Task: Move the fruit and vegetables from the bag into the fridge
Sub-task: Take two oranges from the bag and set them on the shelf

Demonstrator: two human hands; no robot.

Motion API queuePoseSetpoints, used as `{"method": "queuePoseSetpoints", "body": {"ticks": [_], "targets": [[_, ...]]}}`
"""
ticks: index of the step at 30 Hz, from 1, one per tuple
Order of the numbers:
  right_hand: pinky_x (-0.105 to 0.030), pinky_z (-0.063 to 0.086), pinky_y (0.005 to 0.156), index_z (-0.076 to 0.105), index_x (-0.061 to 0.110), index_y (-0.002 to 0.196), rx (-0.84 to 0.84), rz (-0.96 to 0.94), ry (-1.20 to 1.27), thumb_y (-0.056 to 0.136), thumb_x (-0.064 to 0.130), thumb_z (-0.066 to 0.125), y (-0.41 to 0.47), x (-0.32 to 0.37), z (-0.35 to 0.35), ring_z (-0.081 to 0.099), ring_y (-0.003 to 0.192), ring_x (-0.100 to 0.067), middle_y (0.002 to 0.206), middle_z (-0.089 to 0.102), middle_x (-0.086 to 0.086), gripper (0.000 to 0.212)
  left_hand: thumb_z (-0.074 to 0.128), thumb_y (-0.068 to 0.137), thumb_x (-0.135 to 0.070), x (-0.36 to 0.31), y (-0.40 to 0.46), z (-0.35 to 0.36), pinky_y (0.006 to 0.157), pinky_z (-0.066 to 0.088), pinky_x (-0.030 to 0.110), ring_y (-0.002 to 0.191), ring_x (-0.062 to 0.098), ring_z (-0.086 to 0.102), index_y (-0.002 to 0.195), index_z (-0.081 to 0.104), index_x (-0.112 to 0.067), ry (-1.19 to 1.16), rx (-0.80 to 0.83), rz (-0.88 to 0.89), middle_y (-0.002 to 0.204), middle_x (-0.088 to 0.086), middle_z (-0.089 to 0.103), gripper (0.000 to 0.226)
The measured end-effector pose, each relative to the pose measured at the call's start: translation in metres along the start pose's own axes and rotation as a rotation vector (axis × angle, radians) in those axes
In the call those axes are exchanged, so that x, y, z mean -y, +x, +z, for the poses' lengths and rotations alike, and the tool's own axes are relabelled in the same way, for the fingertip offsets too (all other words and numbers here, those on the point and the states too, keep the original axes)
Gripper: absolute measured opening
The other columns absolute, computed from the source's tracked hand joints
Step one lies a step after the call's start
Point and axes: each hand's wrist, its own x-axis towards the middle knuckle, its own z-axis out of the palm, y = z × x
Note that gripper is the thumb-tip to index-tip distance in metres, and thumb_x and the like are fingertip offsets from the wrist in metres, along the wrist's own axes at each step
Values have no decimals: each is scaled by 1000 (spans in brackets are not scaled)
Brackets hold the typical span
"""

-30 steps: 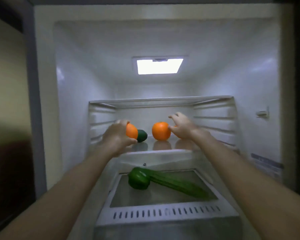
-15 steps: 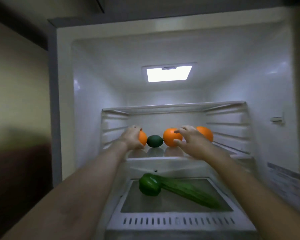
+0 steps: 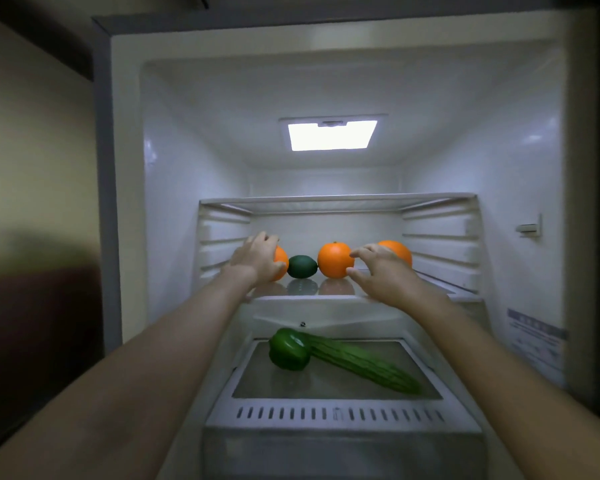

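**Oranges lined up on the glass shelf as the right hand lets go**

At the centre of the frame, the left hand (image 3: 257, 259) curls over the leftmost orange (image 3: 280, 263), holding it on the glass shelf (image 3: 326, 296). A second ago that orange was lifted just clear of the shelf; now it sits down in the row, touching or nearly touching the dark green lime (image 3: 302, 267).

The right hand (image 3: 383, 273) has drawn back from the far-right orange (image 3: 395, 252), which half a second ago was already free behind it. Its fingers are loosely spread and hold nothing, the fingertips just beside the middle orange (image 3: 335, 259); whether they touch it cannot be told.

In the lower middle of the frame, the green pepper (image 3: 289, 349) and a ridged green gourd (image 3: 364, 367) lie touching on the crisper cover (image 3: 326, 386).

Judging from this, both hands are finishing a placement, and six items are now in the fridge (image 3: 174, 168). The bag is out of view, so what remains is unknown.

A label (image 3: 534, 337) on the right wall, at the frame's right edge, carries print too blurred to read. No brand is visible.
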Motion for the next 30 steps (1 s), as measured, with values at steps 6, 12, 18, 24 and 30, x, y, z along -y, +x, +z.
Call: {"method": "queuePoseSetpoints", "body": {"ticks": [6,12,18,24,30], "targets": [[-38,37,97,50,10,130,-107,-7,-4,96,34,46,-17,25,-5,46,119,-29,129,53,-13,42,45,92,-35,-21,-36,-10,89,40,40,118,30,42,133,43,-18,41,-95,-35,132,9,43,45],[-34,37,81,59,6,111,-313,-89,-15,94,25,49,-48,59,6,51,105,-31,112,59,-14,28,48,91,-33,-36,-100,-11,90,39,42,114,34,45,121,51,-11,49,-255,27,127,14,50,37],[-36,43,86,59,10,114,-372,-105,31,92,23,50,-105,85,30,51,107,-26,115,59,-10,28,50,84,-23,-34,-187,2,88,38,42,103,34,52,108,61,-7,28,-409,1,112,14,60,30],[-34,40,90,57,10,119,-308,-49,-3,94,24,48,-174,93,49,51,105,-23,115,59,-9,30,51,85,-21,-25,-260,25,84,38,39,100,33,52,106,62,-8,-58,-346,-1,111,15,60,27],[-42,47,82,64,0,101,-278,80,-32,85,21,46,-247,114,68,57,92,-35,96,63,-18,32,49,83,-23,-13,-328,52,87,42,44,101,37,55,109,62,-6,-120,-197,15,113,17,60,34]]}}
